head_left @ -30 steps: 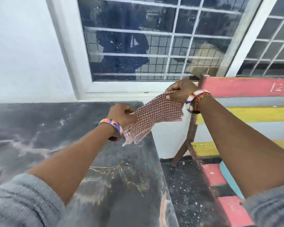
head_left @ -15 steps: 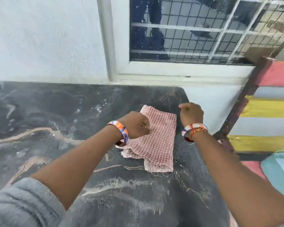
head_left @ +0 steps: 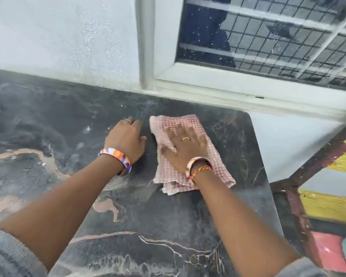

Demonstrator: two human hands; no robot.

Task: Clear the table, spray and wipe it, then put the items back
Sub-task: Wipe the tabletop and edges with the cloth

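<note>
I read the view left to right. Left hand (head_left: 126, 139): palm down on the dark marbled bench (head_left: 48, 120), fingers relaxed and pointing toward 12 o'clock; its grip is open and has hold of nothing. Checked cloth (head_left: 218, 166): folded, flat on the bench, just beside the left hand at its 3 o'clock, near the bench's right edge. Right hand (head_left: 185, 148): fingers spread flat on top of the cloth, pressing it; no curl around it, though motion blur softens the fingertips. Window (head_left: 268, 37): at 1 o'clock, behind the bench.
</note>
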